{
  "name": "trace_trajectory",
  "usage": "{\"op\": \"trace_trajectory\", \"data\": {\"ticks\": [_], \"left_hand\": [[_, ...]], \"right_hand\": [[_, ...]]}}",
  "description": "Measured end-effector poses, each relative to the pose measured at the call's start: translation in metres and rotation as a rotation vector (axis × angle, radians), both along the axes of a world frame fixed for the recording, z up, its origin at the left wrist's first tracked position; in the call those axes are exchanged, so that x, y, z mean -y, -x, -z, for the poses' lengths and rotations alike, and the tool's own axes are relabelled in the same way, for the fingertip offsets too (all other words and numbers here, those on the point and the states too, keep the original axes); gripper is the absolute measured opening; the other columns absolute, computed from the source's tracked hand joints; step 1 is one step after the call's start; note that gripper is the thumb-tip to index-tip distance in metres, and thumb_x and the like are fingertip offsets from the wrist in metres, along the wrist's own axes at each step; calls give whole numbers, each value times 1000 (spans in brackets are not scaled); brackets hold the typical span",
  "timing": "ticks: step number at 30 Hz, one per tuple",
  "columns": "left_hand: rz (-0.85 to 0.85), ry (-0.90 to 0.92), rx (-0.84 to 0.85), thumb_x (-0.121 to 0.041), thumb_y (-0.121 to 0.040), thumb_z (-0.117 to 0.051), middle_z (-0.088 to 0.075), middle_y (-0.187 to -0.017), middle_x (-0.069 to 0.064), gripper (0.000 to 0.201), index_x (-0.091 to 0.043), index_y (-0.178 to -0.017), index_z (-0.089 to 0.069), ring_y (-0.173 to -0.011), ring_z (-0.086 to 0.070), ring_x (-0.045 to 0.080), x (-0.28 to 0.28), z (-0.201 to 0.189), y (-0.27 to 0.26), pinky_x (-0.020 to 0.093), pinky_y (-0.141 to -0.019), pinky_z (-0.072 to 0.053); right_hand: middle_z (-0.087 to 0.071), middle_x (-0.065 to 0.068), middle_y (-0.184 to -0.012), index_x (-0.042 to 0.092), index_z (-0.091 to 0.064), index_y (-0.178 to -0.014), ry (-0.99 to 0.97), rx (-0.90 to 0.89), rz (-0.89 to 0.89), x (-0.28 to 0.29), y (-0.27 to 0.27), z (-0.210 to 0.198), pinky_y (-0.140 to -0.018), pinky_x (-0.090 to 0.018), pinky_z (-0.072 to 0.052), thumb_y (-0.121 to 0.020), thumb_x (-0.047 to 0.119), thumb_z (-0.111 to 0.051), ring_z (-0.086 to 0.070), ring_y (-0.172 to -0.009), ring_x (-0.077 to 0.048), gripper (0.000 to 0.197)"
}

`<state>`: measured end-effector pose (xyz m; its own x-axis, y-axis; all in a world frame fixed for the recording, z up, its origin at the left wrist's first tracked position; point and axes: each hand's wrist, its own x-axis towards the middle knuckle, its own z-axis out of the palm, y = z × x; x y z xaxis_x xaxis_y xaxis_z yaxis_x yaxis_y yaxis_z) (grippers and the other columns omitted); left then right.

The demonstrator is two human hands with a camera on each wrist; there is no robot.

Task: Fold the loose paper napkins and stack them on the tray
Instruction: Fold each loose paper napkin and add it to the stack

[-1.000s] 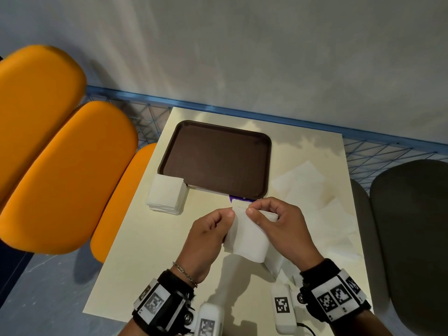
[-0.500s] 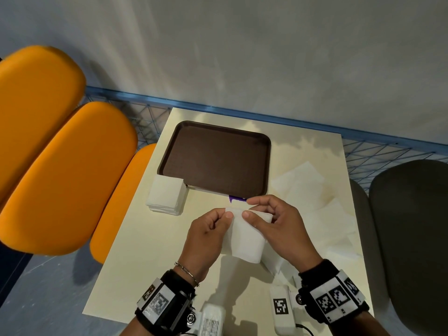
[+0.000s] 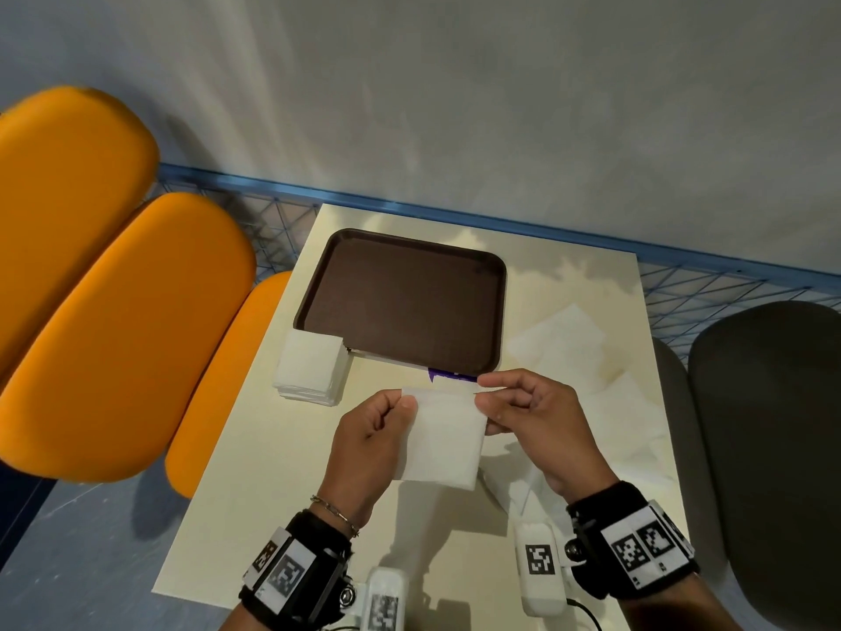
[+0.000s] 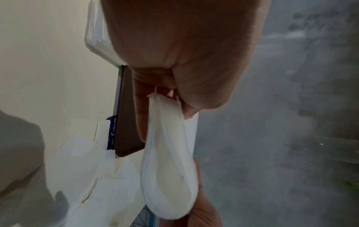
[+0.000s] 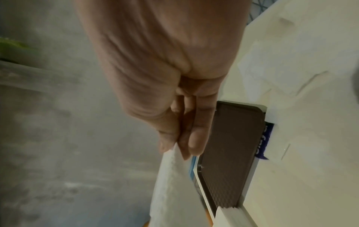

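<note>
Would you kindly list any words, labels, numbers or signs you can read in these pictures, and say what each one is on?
Purple strip under the near edge of the tray: white lettering, seen sideways and partly hidden; not readable.
Wrist bands and white units on the table: black-and-white square code markers only, no words or numbers.
Napkin, napkin stack: no print visible.
Nothing can be quoted.

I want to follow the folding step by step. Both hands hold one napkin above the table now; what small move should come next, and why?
Probably lay the napkin onto the tray, which holds nothing yet. The left hand and right hand pinch its top corners, and the left wrist view shows its layers already doubled.
</note>
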<state>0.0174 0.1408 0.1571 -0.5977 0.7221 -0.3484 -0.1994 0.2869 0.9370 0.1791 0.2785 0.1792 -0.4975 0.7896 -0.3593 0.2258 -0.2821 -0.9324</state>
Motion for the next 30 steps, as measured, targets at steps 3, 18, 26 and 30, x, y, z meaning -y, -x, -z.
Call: {"op": "trace_trajectory", "data": {"ticks": [3, 18, 26, 30], "left_hand": [[-11, 16, -51, -25, -107, -57, -76, -90, -10, 23, -24, -94, -77, -76, -63, 0, 3, 5, 4, 19, -66, -51], [-122, 67, -114, -36, -106, -55, -72, -94, -4, 22, -25, -97, -72, -97, -68, 25, 26, 29, 58, 45, -82, -61], [-191, 98, -127, -36, -106, -56, -73, -89, -1, 24, -30, -89, -72, -94, -69, 31, 36, 48, 104, 48, -75, -59], [-232, 116, -159, -34, -106, -58, -71, -85, 4, 24, -30, -86, -71, -81, -64, 23, 38, 69, 130, 43, -72, -54]], "right_hand": [[-81, -12, -91, 18, -70, -123, 73, -30, -15, 5, 7, 1, -74, -25, -61, -93, 12, -79, -78, -85, -19, 32], [-82, -12, -99, 19, -62, -133, 207, 68, -238, 23, 63, 34, -87, -41, -64, -86, 12, -87, -80, -96, -27, 53], [-82, -12, -100, 18, -61, -133, 252, 110, -399, 30, 110, 51, -89, -40, -64, -88, 9, -85, -79, -97, -28, 52], [-82, -11, -94, 10, -66, -128, 251, 154, -444, 35, 136, 68, -80, -37, -64, -87, 2, -84, -79, -89, -27, 45]]}}
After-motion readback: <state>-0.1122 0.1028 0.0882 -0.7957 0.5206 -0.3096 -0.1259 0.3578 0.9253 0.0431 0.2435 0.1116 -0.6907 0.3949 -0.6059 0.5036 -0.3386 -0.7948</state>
